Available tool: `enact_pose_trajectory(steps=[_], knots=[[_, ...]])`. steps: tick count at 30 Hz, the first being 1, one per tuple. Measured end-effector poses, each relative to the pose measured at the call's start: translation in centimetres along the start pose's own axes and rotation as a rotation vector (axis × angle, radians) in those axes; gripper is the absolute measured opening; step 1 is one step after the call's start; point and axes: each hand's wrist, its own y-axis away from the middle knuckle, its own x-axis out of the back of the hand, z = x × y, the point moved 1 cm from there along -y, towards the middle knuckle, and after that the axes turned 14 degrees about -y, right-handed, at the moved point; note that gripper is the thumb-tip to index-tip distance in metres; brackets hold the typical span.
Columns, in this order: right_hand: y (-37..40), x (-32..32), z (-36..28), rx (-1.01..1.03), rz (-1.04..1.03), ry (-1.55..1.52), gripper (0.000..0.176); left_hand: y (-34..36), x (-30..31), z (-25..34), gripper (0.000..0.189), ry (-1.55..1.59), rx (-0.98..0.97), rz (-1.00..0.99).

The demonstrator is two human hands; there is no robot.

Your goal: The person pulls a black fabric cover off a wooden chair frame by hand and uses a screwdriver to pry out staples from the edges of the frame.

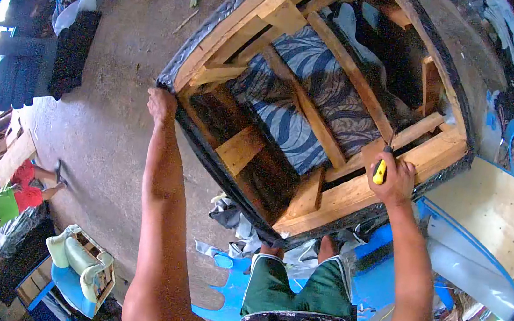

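A large wooden furniture frame (320, 114), wrapped in black covering along its outer sides, lies with its open slatted side toward me. Blue-and-grey patterned fabric (292, 81) shows between its slats. My left hand (162, 104) is closed on the frame's left corner, at the edge of the black covering. My right hand (394, 179) is wrapped round a yellow-and-black screwdriver (380, 172) over the front right rail. The thin shaft points away from me, against the wood near a slat's end; its tip is hard to make out.
Blue material (241, 290) and grey scraps lie around my feet. A curved blue-edged panel (477, 220) stands close on the right. Another person (15, 198) is low at the far left, near a small armchair (80, 264). Dark rolls (27, 71) are at upper left.
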Motion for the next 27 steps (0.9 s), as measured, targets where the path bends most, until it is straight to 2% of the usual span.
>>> enact_pose_trajectory(steps=[1, 3, 4, 5, 7, 8, 9, 11, 12, 13, 15, 16, 21, 23, 24, 27], knots=[[0.1, 0.0, 0.0, 0.017, 0.019, 0.005, 0.028, -0.3, -0.5, -0.3, 0.031, 0.001, -0.002, -0.004], [0.0, 0.0, 0.1, 0.006, 0.004, 0.009, 0.027, 0.3, 2.7, 0.9, 0.031, -0.062, -0.042, -0.164], [0.1, 0.0, 0.0, -0.007, -0.011, 0.008, 0.027, -0.4, 0.3, 0.3, 0.029, 0.02, 0.047, -0.077], [0.1, 0.1, -0.1, -0.016, -0.012, 0.009, 0.027, -0.9, -0.9, -0.4, 0.029, 0.018, 0.038, -0.079], [-0.2, 0.2, -0.3, 0.011, 0.042, -0.018, 0.027, -2.0, -2.8, -1.8, 0.028, 0.078, 0.106, -0.207], [-0.1, 0.2, -0.3, 0.009, 0.041, -0.02, 0.027, -2.0, -2.8, -2.1, 0.031, -0.022, -0.179, -0.223], [-0.1, 0.2, -0.3, 0.012, 0.04, -0.02, 0.027, -1.8, -3.3, -1.7, 0.031, -0.021, -0.177, -0.222], [-0.1, 0.1, -0.2, 0.02, 0.037, -0.02, 0.028, -0.6, -4.2, -0.6, 0.037, 0.194, 0.3, -0.063], [0.1, -0.1, 0.0, 0.008, 0.01, -0.022, 0.028, -0.4, -3.9, -0.5, 0.05, 0.347, 0.418, -0.01], [0.2, -0.2, 0.2, -0.007, -0.014, -0.023, 0.029, -0.3, -3.6, -0.6, 0.05, 0.35, 0.417, -0.01], [0.5, -0.3, 0.2, -0.008, 0.001, -0.013, 0.029, 0.5, -1.7, -1.0, 0.064, 0.283, 0.182, -0.088], [0.4, -0.3, 0.2, 0.002, 0.021, -0.002, 0.03, 0.8, -1.1, -0.7, 0.074, 0.316, 0.168, -0.078], [0.5, -0.4, 0.2, -0.042, -0.004, 0.009, 0.031, -0.1, -0.9, -1.2, 0.078, 0.288, 0.129, -0.162], [0.7, -0.4, 0.0, -0.053, -0.005, 0.027, 0.031, -0.2, -1.2, -1.5, 0.076, 0.245, 0.053, -0.139], [0.6, -0.2, -0.2, -0.068, -0.026, 0.008, 0.031, -0.1, -1.6, -1.6, 0.07, 0.24, 0.005, -0.007], [0.5, -0.5, 0.0, -0.04, -0.015, -0.019, 0.03, 1.0, 0.0, -1.1, 0.064, 0.241, -0.044, -0.005]])
